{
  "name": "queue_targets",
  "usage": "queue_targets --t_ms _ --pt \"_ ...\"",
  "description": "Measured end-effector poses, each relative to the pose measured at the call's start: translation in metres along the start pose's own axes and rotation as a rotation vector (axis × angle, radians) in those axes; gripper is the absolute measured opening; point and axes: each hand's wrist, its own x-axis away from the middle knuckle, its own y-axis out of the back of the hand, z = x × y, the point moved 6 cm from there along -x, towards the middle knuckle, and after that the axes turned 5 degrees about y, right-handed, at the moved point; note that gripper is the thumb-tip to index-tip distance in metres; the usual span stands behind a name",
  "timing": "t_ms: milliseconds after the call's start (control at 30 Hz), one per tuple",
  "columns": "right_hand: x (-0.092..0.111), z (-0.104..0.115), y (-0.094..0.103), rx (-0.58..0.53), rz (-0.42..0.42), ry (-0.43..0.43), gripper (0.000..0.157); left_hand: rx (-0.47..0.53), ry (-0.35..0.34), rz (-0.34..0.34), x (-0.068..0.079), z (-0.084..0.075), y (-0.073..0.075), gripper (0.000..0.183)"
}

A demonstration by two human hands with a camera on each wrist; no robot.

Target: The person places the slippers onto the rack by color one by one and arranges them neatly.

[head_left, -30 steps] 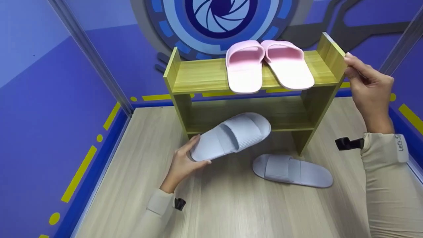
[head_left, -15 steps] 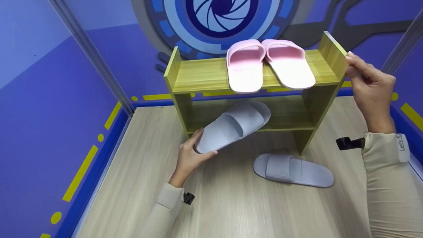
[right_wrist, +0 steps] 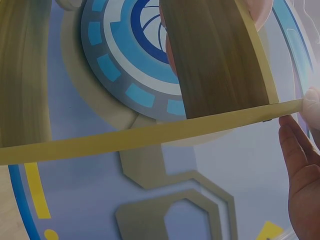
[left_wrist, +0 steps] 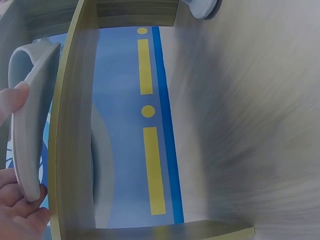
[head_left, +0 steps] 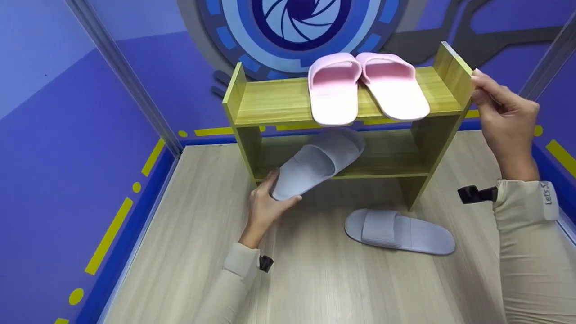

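Observation:
In the head view my left hand [head_left: 266, 204] grips a grey slide slipper [head_left: 301, 173] by its heel. The slipper slants up to the right, its toe end reaching in over the middle shelf [head_left: 387, 157] of a wooden shoe rack [head_left: 270, 101]. The left wrist view has the slipper [left_wrist: 37, 115] edge-on beside the shelf board [left_wrist: 75, 130], thumb on one side, fingers on the other. My right hand [head_left: 508, 121] pinches the upper front edge of the rack's right side panel; the right wrist view has that hand [right_wrist: 302, 175] at the panel [right_wrist: 150, 129].
A second grey slipper [head_left: 409, 234] lies on the wood-look floor [head_left: 324, 279] in front of the rack. Two pink slippers [head_left: 335, 101] stand side by side on the top shelf [head_left: 274, 101], heels forward. Blue patterned walls [head_left: 67, 112] rise behind and at both sides.
My left hand has moved the grey slipper up, right and farther back, from in front of the rack to over its middle shelf. My right hand keeps its place on the side panel.

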Motion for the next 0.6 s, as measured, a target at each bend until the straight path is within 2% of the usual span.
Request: queue_targets --t_ms 167,433,600 --pt "0.0 0.0 0.0 0.041 0.005 0.002 0.023 -0.011 0.016 -0.005 -0.004 -0.001 0.0 0.083" --pt "0.0 0.002 -0.001 -0.004 -0.007 -0.014 0.022 -0.029 0.003 -0.078 -0.014 -0.006 -0.006 0.078" --pt "0.0 0.003 -0.001 0.0 -0.009 -0.015 0.021 -0.02 -0.001 -0.097 -0.018 -0.007 -0.011 0.075"
